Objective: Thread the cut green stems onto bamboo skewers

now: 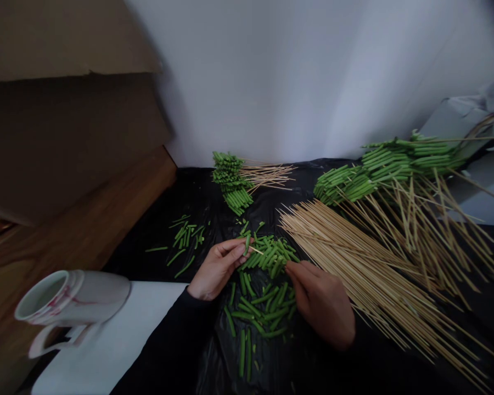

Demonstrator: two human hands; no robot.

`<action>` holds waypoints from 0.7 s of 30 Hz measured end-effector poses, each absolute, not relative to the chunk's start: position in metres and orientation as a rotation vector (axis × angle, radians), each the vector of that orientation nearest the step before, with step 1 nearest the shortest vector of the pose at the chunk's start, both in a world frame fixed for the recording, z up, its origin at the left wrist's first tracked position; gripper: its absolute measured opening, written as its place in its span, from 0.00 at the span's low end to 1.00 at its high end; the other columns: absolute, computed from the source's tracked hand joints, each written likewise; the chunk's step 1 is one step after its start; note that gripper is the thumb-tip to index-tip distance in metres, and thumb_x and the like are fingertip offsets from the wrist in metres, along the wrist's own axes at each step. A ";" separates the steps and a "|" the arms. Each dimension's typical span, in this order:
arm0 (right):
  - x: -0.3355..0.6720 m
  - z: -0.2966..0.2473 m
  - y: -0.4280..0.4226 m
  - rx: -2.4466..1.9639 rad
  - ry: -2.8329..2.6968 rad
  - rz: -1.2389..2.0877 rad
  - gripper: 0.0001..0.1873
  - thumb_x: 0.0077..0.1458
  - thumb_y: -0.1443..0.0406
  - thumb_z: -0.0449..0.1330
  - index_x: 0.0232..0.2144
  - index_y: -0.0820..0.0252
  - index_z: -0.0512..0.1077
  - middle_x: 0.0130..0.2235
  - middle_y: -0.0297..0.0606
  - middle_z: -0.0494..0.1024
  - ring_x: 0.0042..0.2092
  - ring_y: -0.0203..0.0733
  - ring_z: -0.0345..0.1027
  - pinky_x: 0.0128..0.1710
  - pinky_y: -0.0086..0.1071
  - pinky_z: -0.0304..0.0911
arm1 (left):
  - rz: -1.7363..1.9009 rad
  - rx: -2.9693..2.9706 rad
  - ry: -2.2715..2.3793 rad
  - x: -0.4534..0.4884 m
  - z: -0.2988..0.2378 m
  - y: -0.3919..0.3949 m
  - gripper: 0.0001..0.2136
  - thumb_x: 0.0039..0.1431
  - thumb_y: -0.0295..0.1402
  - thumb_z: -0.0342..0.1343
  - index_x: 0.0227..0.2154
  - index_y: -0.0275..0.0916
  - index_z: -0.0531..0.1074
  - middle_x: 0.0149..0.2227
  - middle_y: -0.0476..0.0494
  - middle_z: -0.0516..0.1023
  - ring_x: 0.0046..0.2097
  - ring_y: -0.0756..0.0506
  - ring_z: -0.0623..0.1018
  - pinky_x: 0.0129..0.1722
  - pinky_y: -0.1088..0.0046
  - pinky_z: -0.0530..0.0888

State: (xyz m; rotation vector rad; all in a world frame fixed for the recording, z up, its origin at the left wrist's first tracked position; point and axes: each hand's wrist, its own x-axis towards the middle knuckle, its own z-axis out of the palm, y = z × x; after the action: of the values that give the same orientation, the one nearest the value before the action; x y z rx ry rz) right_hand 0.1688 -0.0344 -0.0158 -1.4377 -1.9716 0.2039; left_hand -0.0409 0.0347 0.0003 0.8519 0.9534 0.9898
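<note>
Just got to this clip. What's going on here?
A person works bare-handed over a black sheet. The left hand pinches a green piece beside the pale tip of a thin stick. The right hand is closed in near the pile; what it holds is unclear. Loose cut pieces lie between the hands and nearer the person, bare sticks to the right, and loaded sticks farther back.

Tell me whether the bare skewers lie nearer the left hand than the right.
No: the bare skewers lie beside the right hand, farther from the left hand.
</note>
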 end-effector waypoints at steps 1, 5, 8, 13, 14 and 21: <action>0.169 -0.016 -0.034 -1.437 -1.974 0.202 0.12 0.62 0.70 0.49 0.35 0.59 0.73 0.29 0.35 0.75 0.31 0.36 0.69 0.31 0.29 0.57 | 0.995 0.864 0.960 -0.041 0.000 0.035 0.12 0.48 0.34 0.68 0.37 0.37 0.82 0.32 0.44 0.81 0.34 0.51 0.75 0.39 0.75 0.70; 0.168 -0.016 -0.035 -1.445 -1.989 0.187 0.12 0.61 0.72 0.50 0.35 0.59 0.73 0.30 0.36 0.75 0.31 0.36 0.69 0.31 0.29 0.55 | 1.013 0.963 1.005 -0.041 -0.002 0.035 0.12 0.49 0.36 0.67 0.36 0.36 0.82 0.33 0.43 0.82 0.34 0.50 0.75 0.39 0.74 0.70; 0.168 -0.016 -0.035 -1.451 -2.001 0.189 0.12 0.60 0.72 0.50 0.34 0.59 0.73 0.31 0.36 0.75 0.32 0.37 0.70 0.31 0.30 0.55 | 1.014 1.073 1.061 -0.043 -0.004 0.036 0.12 0.49 0.36 0.67 0.37 0.37 0.82 0.34 0.43 0.82 0.35 0.48 0.76 0.40 0.72 0.71; 0.167 -0.016 -0.036 -1.474 -2.015 0.191 0.12 0.61 0.71 0.49 0.33 0.59 0.72 0.29 0.35 0.74 0.29 0.36 0.68 0.30 0.30 0.53 | 1.010 1.241 1.135 -0.042 -0.005 0.036 0.11 0.51 0.36 0.65 0.38 0.39 0.82 0.37 0.42 0.83 0.39 0.45 0.78 0.44 0.69 0.72; 0.167 -0.017 -0.036 -1.476 -2.018 0.191 0.12 0.61 0.71 0.49 0.33 0.59 0.72 0.28 0.35 0.74 0.29 0.36 0.68 0.29 0.30 0.53 | 1.007 1.283 1.157 -0.041 -0.004 0.036 0.11 0.51 0.36 0.64 0.37 0.38 0.82 0.38 0.42 0.83 0.40 0.44 0.78 0.44 0.68 0.72; 0.167 -0.018 -0.035 -1.490 -2.034 0.220 0.13 0.62 0.71 0.48 0.33 0.59 0.72 0.28 0.35 0.73 0.30 0.36 0.68 0.30 0.29 0.54 | 1.042 1.476 1.237 -0.036 0.000 0.034 0.09 0.52 0.36 0.63 0.35 0.38 0.82 0.38 0.42 0.82 0.42 0.43 0.78 0.46 0.67 0.72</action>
State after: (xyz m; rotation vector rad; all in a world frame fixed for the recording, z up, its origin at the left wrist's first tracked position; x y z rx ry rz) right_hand 0.1667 -0.0347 -0.0181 -1.4897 -2.0337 0.2196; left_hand -0.0362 0.0335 0.0001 1.4756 1.2369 1.0416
